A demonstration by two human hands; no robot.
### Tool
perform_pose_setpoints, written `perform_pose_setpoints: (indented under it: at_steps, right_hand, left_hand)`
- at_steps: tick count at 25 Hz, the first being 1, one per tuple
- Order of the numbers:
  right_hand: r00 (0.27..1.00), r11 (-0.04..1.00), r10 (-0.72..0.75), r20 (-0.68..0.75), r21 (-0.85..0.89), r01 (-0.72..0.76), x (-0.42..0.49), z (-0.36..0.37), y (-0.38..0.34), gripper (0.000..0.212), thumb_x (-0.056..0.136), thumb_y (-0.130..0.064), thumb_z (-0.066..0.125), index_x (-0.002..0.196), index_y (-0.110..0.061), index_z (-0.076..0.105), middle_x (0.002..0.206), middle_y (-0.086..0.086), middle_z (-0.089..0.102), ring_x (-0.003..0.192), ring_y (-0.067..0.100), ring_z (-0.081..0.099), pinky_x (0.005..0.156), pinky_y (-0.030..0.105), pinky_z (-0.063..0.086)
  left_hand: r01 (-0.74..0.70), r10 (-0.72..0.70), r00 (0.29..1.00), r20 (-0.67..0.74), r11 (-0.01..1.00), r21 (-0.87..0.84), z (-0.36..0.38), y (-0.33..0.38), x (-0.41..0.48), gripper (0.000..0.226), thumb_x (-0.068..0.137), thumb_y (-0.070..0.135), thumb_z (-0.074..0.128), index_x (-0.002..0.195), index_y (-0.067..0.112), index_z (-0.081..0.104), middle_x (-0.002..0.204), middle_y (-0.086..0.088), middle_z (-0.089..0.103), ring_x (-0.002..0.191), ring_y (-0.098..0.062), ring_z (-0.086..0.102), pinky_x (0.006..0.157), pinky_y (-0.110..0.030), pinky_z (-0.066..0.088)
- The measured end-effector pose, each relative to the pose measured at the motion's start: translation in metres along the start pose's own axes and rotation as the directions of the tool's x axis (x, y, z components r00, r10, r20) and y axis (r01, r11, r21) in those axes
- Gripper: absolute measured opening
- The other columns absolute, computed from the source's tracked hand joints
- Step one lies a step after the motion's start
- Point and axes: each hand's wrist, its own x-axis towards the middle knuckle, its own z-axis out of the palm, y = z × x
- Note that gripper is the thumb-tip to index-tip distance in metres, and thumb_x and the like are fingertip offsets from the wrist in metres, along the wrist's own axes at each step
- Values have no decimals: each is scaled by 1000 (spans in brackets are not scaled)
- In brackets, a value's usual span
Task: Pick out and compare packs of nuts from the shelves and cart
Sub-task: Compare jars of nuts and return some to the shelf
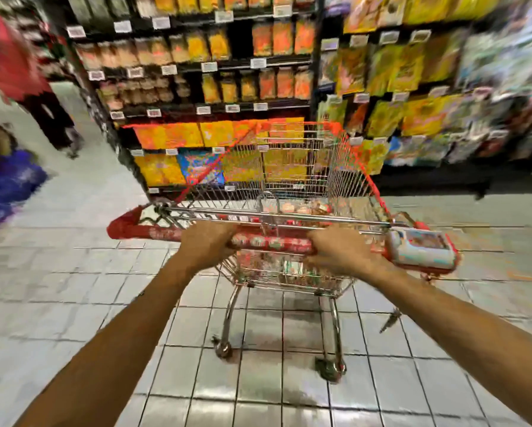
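A wire shopping cart [344,167] with red trim stands in front of me on the tiled floor. My left hand [207,243] and my right hand [338,251] both grip its red handle bar [270,240]. Several blurred packs [301,208] lie in the cart's basket. Beyond the cart, dark shelves [196,66] carry rows of yellow, orange and brown packs with white price tags. The whole view is motion-blurred, so labels cannot be read.
A second shelf unit [428,75] with colourful bags fills the right side. A person in red top and dark trousers [27,75] walks in the aisle at left, and a smaller figure in blue [8,177] is below them. White tiled floor lies around the cart.
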Motion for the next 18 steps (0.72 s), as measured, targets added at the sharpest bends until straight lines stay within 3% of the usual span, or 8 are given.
perform_pose_setpoints:
  at_steps: [2, 7, 11, 14, 18]
  right_hand:
    - [994, 995, 62, -90, -70, -68, 3, 12, -9, 36, 89, -48, 52, 106, -16, 58, 92, 5, 68, 84, 27, 66, 69, 33, 52]
    - [983, 993, 14, -184, -114, -36, 6, 30, -18, 32, 92, -44, 45, 113, -20, 50, 72, -5, 62, 56, 21, 55, 53, 29, 49]
    - [980, 988, 9, -197, -147, -38, 0, 29, -43, 33, 93, -43, 44, 112, -18, 51, 54, -11, 31, 50, 19, 46, 48, 24, 39]
    - [972, 989, 12, -235, -140, -46, -4, 27, -67, 35, 93, -45, 44, 112, -17, 52, 62, -9, 43, 51, 19, 46, 47, 24, 37]
    - [968, 988, 19, -251, -145, -57, -10, 27, -103, 40, 92, -47, 44, 116, -16, 52, 82, -2, 66, 56, 21, 50, 51, 24, 38]
  left_hand:
    - [-40, 40, 999, -22, 999, 26, 11, -4, -1, 31, 86, 41, 56, 110, 22, 57, 107, -6, 68, 103, -28, 62, 76, -34, 46]
    - [-118, 118, 988, -98, 993, 5, 27, -22, -1, 23, 85, 39, 54, 99, 21, 58, 92, -4, 68, 90, -28, 64, 64, -30, 35]
    - [-145, 144, 988, -62, 989, -12, 28, -37, -15, 16, 85, 33, 55, 93, 20, 57, 82, -1, 64, 82, -24, 63, 62, -29, 35]
    - [-133, 131, 990, -41, 990, -40, 27, -56, -29, 15, 84, 32, 55, 93, 20, 58, 76, 2, 58, 77, -22, 61, 64, -29, 38]
    - [-168, 164, 981, -99, 985, -29, 32, -83, -53, 17, 83, 32, 54, 94, 20, 60, 82, -2, 67, 78, -25, 64, 62, -29, 37]
